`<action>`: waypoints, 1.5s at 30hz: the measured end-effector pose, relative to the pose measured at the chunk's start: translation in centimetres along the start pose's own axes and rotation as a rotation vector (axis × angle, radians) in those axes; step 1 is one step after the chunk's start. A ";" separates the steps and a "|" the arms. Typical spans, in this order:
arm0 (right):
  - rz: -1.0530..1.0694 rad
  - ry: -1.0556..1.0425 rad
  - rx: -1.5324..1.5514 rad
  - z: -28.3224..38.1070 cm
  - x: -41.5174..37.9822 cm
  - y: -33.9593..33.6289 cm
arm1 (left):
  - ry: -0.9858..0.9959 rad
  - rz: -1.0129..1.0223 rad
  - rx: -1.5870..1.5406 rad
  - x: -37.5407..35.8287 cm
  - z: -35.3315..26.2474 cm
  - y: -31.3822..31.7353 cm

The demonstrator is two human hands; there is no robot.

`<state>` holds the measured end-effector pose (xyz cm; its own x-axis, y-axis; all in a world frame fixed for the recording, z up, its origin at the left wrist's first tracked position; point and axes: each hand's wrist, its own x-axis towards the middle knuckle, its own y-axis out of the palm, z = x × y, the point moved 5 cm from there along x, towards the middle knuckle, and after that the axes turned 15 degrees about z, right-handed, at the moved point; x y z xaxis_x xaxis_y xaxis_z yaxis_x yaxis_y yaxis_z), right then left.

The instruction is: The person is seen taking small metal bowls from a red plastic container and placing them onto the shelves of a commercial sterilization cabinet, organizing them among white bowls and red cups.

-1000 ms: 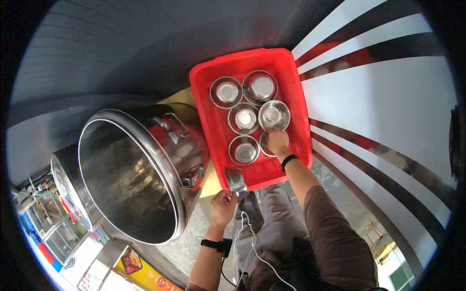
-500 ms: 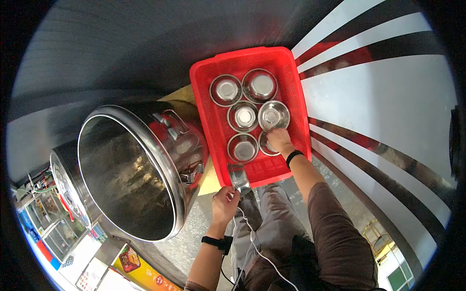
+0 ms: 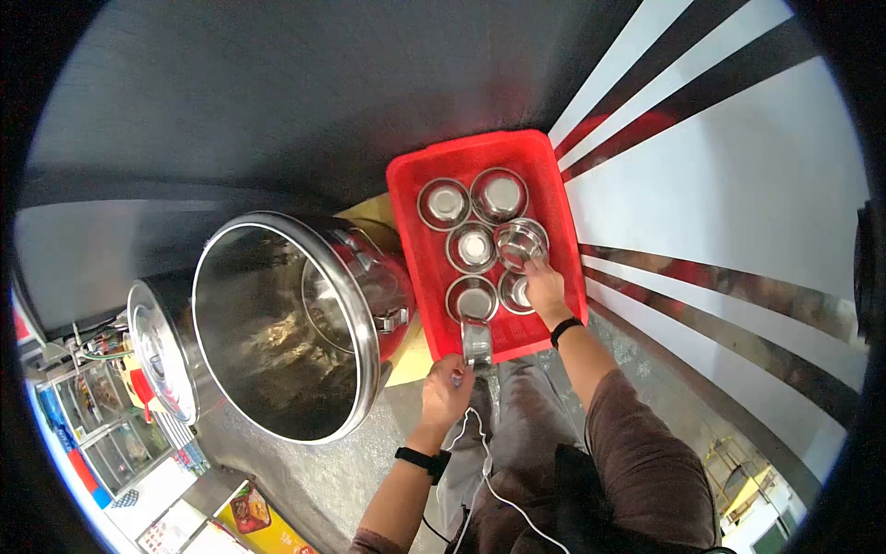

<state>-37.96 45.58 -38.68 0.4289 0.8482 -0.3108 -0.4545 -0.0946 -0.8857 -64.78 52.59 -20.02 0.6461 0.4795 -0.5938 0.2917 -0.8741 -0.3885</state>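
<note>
Six bowls (image 3: 475,247) were set in the red crate (image 3: 412,226); a seventh bowl (image 3: 476,343) was gripped by the left hand (image 3: 447,392), the right hand (image 3: 546,288) closed on a crated bowl (image 3: 517,292).

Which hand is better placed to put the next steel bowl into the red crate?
Left, probably. The left hand holds a steel bowl at the red crate near edge; the right hand is busy inside.
</note>
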 end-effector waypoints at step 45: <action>0.408 -0.774 0.769 30.5 -38.9 -27.5 | 0.574 0.266 -0.223 -36.9 -4.9 -6.3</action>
<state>-65.93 31.08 8.26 -0.3289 0.9444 0.0045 -0.9165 -0.3180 -0.2428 -87.05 40.00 7.81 0.9708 0.1820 -0.1565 0.1696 -0.9814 -0.0895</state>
